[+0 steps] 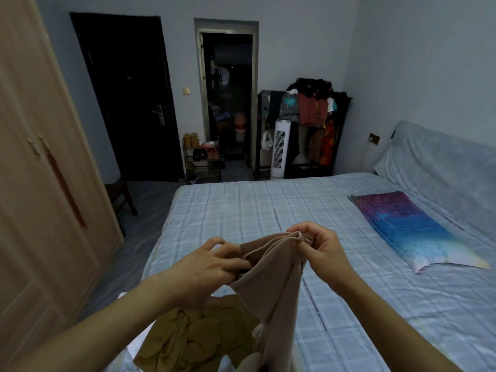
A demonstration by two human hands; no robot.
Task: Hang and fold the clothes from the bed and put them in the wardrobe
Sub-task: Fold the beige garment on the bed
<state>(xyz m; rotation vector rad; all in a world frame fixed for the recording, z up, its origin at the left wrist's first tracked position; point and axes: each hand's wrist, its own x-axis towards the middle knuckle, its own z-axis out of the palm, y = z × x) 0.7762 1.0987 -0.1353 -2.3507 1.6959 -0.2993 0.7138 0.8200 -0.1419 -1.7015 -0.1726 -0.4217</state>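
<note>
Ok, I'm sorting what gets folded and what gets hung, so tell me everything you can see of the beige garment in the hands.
The beige garment is thin, soft, plain fabric with a hemmed opening at its top edge. It is held up above the bed and hangs down limp in long folds. The right hand pinches one bunched end of the opening; the left hand grips the other end, fingers inside. Its lower part drops past a crumpled mustard-brown cloth. Its type is unclear.
</note>
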